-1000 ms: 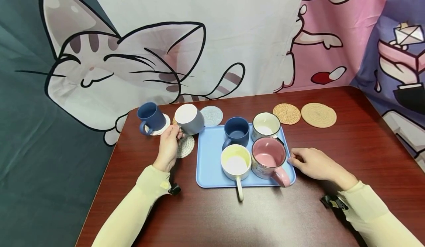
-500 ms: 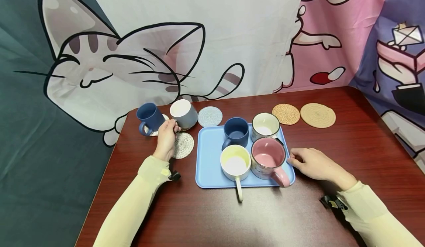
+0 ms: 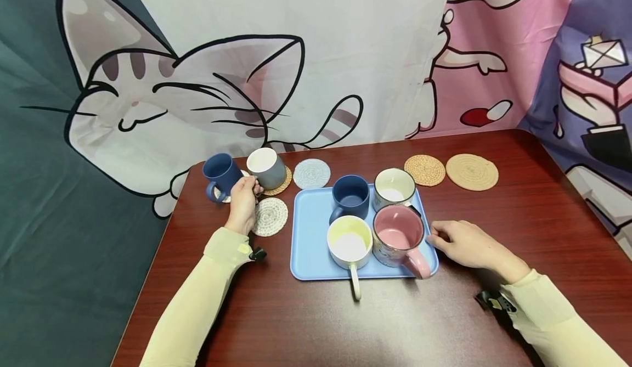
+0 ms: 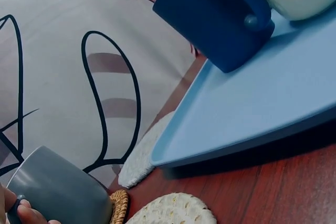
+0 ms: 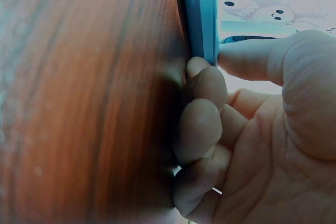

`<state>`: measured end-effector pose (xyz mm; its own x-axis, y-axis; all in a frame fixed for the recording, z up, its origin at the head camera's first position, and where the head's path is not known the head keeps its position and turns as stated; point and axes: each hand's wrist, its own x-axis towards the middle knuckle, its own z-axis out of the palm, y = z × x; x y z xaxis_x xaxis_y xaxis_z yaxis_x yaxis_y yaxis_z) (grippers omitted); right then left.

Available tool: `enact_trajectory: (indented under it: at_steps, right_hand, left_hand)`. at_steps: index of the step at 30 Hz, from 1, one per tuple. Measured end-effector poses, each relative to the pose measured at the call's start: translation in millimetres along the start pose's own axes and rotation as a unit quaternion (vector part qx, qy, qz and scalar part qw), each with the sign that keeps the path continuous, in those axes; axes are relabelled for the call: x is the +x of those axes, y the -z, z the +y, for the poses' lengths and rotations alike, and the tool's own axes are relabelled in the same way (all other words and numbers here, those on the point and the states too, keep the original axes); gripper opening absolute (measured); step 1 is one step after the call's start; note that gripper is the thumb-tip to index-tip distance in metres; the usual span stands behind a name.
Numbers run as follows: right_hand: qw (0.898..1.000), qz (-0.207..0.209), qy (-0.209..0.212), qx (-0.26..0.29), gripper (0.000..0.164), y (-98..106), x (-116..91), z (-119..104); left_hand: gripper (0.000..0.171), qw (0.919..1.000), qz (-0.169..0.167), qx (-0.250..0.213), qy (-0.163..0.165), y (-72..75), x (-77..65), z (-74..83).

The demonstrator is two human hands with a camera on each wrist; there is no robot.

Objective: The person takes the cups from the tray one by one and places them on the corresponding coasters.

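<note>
Gray mug [image 3: 271, 174] on woven coaster [image 3: 283, 185], L hand [image 3: 242, 202] pinching handle [image 4: 14, 211]

Reddish-brown wood tbl [image 3: 306, 323], cartoon-cat cloth [image 3: 380, 54] hung behind. Mug: plain gray outside, white inside, upright at tbl's far L, beside navy mug [image 3: 221, 171]. R hand [image 3: 469, 244] pinches blue tray [image 3: 311, 246] at its edge.

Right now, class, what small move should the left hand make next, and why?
Probably have the left hand release the grey mug it grips: the mug looks upright, its base apparently resting on the woven coaster beneath, so it can likely stand unheld.
</note>
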<state>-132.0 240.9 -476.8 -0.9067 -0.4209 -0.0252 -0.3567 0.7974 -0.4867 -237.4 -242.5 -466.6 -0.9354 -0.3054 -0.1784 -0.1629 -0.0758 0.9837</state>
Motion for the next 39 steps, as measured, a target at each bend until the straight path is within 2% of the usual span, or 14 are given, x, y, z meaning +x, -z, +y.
enact_trajectory:
  at_steps: [15,28,31,34,37,39]
  right_hand:
    - [1.0,0.004,0.002,-0.002,0.035,2.0,-0.9,-1.2]
    - [1.0,-0.004,-0.008,0.004,0.034,0.6,-3.1,-2.7]
    - [1.0,-0.001,-0.01,0.003,0.034,1.1,-3.6,-2.4]
    - [1.0,0.0,-0.011,-0.001,0.034,1.2,-3.5,-2.0]
    - [1.0,-0.002,-0.008,-0.002,0.034,1.1,-2.9,-1.8]
    - [1.0,-0.002,-0.006,-0.002,0.034,1.1,-2.4,-1.7]
  left_hand:
    - [0.024,0.9999,-0.003,0.007,-0.008,-2.7,0.3,1.2]
    - [0.026,0.9996,0.003,0.013,-0.023,-2.3,1.4,-5.5]
    - [0.028,0.9992,0.002,0.024,-0.033,-2.5,1.2,-6.2]
    - [0.027,0.9973,0.014,0.058,-0.043,-1.5,-0.3,-7.7]
    - [0.024,0.994,0.035,0.086,-0.057,-1.2,-6.9,-9.1]
    - [0.029,0.991,0.046,0.103,-0.072,-1.8,-14.0,-9.4]
